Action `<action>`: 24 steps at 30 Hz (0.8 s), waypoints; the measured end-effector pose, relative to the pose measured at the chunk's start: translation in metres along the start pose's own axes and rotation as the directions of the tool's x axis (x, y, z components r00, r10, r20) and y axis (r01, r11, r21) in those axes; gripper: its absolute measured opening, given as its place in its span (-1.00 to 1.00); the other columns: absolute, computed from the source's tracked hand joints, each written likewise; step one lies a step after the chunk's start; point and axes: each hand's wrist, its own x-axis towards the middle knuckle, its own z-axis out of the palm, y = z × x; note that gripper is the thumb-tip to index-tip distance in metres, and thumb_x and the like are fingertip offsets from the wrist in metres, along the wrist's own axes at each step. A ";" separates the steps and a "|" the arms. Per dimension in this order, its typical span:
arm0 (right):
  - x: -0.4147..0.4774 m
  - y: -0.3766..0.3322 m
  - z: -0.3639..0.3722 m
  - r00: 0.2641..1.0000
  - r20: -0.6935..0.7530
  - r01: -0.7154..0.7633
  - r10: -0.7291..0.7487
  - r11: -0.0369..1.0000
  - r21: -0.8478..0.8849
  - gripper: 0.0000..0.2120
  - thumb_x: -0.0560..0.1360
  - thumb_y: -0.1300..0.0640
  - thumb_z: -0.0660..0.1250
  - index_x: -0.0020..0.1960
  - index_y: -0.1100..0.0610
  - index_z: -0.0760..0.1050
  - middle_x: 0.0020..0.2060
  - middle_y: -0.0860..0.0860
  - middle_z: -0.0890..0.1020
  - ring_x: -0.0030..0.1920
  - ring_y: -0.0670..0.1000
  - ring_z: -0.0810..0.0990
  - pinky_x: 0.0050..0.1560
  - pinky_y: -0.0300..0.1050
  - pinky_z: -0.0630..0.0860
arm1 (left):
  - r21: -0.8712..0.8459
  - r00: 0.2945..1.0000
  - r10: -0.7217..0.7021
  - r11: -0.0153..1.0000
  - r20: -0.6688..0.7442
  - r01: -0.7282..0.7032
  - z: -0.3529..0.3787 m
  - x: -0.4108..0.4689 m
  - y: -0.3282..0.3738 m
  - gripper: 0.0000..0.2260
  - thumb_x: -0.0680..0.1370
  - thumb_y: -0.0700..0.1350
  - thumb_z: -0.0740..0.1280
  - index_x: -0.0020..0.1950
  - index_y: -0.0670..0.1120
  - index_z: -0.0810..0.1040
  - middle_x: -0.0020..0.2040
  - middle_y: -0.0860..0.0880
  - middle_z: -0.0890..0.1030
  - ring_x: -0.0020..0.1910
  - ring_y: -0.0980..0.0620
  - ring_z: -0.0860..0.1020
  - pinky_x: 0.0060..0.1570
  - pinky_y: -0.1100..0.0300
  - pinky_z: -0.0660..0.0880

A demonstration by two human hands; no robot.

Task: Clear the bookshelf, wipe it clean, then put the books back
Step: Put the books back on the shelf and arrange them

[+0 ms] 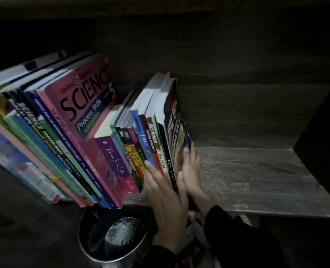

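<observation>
A row of books stands on the left half of a dark wooden shelf. The big pink Science book and its neighbours lean to the left. At the right end of the row stands a book with a black spine and a dark red cover. My left hand lies with straight fingers on the lower spines of the last few books, thumb by the black spine. Flat against that end book's cover rests my right hand, fingers pointing up into the shelf.
The shelf board to the right of the books is bare up to the side wall. A metal bucket with foamy water stands below the shelf's front edge, under my left wrist. The light is dim.
</observation>
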 end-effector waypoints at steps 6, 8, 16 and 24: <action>0.024 0.005 0.005 0.995 0.006 0.097 -0.097 0.995 0.029 -0.53 0.68 -0.01 -0.12 0.56 0.08 -0.03 0.56 0.03 0.02 0.55 0.00 -0.09 0.51 -0.08 -0.16 | 0.061 0.990 0.067 0.996 -0.125 -0.060 0.029 0.003 -0.001 -0.30 0.65 0.02 0.10 0.53 -0.15 -0.35 0.57 -0.05 -0.24 0.55 -0.09 -0.16 0.49 -0.18 -0.08; 0.028 0.005 0.006 0.989 0.038 0.144 -0.143 0.989 -0.028 -0.52 0.69 -0.01 -0.16 0.56 0.13 -0.05 0.56 0.06 -0.01 0.55 0.03 -0.11 0.50 -0.11 -0.18 | 0.095 0.986 0.086 0.993 -0.145 -0.072 0.034 0.004 -0.003 -0.31 0.67 0.03 0.09 0.52 -0.17 -0.34 0.57 -0.05 -0.24 0.55 -0.12 -0.15 0.49 -0.18 -0.08; 0.032 -0.002 -0.002 0.999 0.020 0.046 -0.046 0.998 -0.044 -0.50 0.66 -0.09 -0.09 0.56 0.06 0.04 0.55 0.10 0.08 0.55 0.08 -0.01 0.51 0.09 -0.05 | 0.101 0.993 0.074 0.993 -0.097 -0.065 0.027 0.001 -0.006 -0.22 0.62 0.01 0.21 0.53 -0.13 -0.35 0.51 -0.27 -0.01 0.55 -0.12 -0.08 0.48 -0.20 -0.02; -0.010 0.001 -0.033 0.977 -0.158 0.158 -0.141 0.982 0.100 -0.73 0.54 0.29 0.22 0.12 0.01 0.55 -0.04 0.12 0.63 -0.10 0.14 0.58 0.02 0.08 0.54 | 0.103 0.975 0.223 0.969 0.012 -0.223 -0.010 -0.014 0.006 -0.44 0.56 -0.18 0.26 0.53 -0.08 0.13 0.46 -0.22 0.13 0.50 -0.18 0.12 0.43 -0.11 0.18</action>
